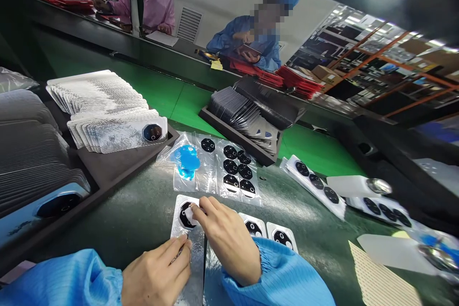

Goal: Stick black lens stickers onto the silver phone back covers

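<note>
Right hand [225,232] pinches white scrap [190,215] | left hand [158,270] curls round thin tool [178,253] | panel [197,253]: likely light, stiff, slippery; hold edges

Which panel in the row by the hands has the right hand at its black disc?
The leftmost panel: the right hand holds something white at its black disc. No hand is on the discs visible farther right.

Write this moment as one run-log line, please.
left hand: holds thin dark item | right hand: holds white piece at black disc on silver panel
</note>
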